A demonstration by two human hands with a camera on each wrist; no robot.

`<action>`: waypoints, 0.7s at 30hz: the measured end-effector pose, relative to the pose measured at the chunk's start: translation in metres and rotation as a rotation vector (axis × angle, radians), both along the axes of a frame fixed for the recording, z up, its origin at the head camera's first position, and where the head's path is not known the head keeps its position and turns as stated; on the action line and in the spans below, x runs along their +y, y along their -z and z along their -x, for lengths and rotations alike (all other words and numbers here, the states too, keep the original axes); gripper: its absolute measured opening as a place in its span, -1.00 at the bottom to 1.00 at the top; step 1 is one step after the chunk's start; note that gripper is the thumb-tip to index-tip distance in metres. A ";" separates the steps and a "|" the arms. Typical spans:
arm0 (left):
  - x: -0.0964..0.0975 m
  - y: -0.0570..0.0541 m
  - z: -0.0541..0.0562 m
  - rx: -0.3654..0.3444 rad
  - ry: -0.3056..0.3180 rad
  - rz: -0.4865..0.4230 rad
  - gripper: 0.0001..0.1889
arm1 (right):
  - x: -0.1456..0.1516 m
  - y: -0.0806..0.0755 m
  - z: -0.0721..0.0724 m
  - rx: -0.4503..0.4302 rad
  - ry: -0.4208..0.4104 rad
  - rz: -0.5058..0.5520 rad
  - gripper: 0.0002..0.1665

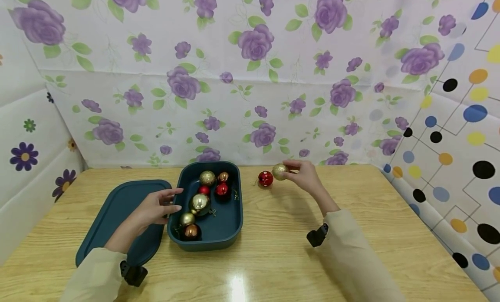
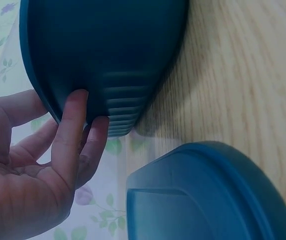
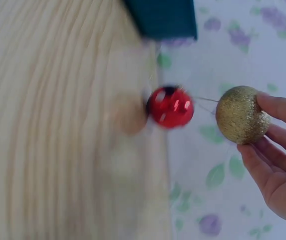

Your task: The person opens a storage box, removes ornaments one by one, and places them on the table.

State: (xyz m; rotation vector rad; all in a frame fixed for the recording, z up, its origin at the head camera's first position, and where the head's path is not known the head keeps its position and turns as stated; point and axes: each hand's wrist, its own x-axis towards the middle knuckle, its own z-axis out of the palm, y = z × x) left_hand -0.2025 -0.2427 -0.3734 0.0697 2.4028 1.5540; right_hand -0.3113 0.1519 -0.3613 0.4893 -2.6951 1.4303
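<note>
My right hand pinches a glittery gold Christmas bauble between thumb and fingers, above the back of the table. Just left of it is a shiny red bauble, with a thin thread seen beside it in the right wrist view. At the left side of a dark teal box, my left hand holds the rim, with fingertips against the outer wall. Inside the box lie several baubles, among them a large shiny gold one, a red one and a copper one.
A teal lid lies on the wooden table, left of the box and under my left forearm. A flower-printed cloth hangs along the table's back edge. Dotted cloth stands on the right side.
</note>
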 end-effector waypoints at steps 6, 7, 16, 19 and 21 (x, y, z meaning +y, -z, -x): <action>-0.001 0.000 0.000 0.002 0.002 0.005 -0.33 | 0.018 0.015 0.008 -0.022 0.084 -0.018 -0.45; -0.001 0.000 0.000 0.002 0.003 0.005 -0.33 | 0.020 0.018 0.009 -0.020 0.091 -0.022 -0.45; -0.001 0.000 0.000 0.005 0.005 0.002 -0.34 | 0.030 0.033 0.019 -0.029 0.129 -0.028 -0.48; -0.001 0.001 0.000 0.005 0.004 -0.001 -0.34 | 0.032 0.037 0.020 -0.056 0.145 -0.047 -0.48; 0.000 0.001 0.000 0.005 0.004 -0.002 -0.34 | 0.033 0.039 0.021 -0.083 0.148 -0.064 -0.48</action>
